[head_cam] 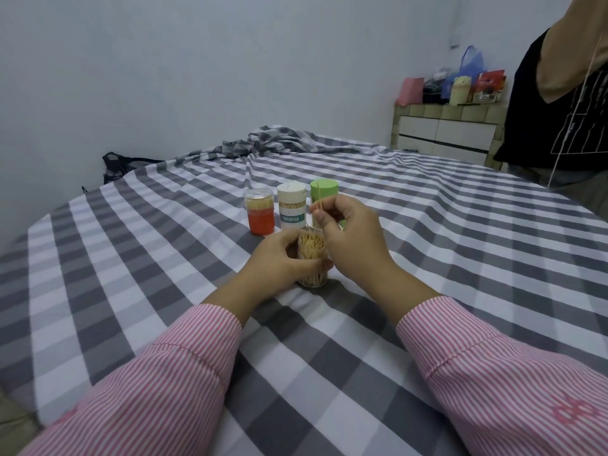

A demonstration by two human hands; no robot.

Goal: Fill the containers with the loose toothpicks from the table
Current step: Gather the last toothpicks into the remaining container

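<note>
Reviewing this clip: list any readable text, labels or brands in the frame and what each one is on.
"TOOTHPICK": on the teal band of the white-lidded toothpick container.
White line print on the black shirt at far right: too blurred to read.
Packages on the dresser: print too small to read.
Red container and green container: no text visible.

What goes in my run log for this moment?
left hand holds clear container | right hand pinches toothpicks above it
</note>
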